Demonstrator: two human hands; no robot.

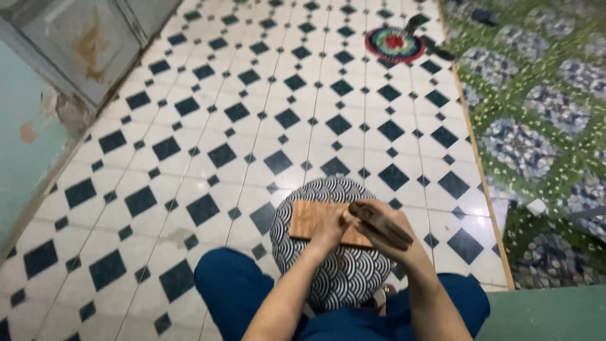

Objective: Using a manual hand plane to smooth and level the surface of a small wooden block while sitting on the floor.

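The right hand [385,230] has its grip closed around a dark, narrow tool [379,221], its long axis slanting toward the right edge of the wave-patterned cushion [341,278]. The left hand [331,227] presses the wooden board [309,218], which lies crosswise just left of the tool.

Flat wooden board [315,222] across wave-patterned round stool; dark oblong object [380,222] above board's right end.

I see a white floor [252,113] with dark blue diamond shapes. Far off lies a small round mat [394,44] with red in the middle. Beside the floor is a big green flowery rug [536,126]. A blue-green wall [25,158] has peeling paint.
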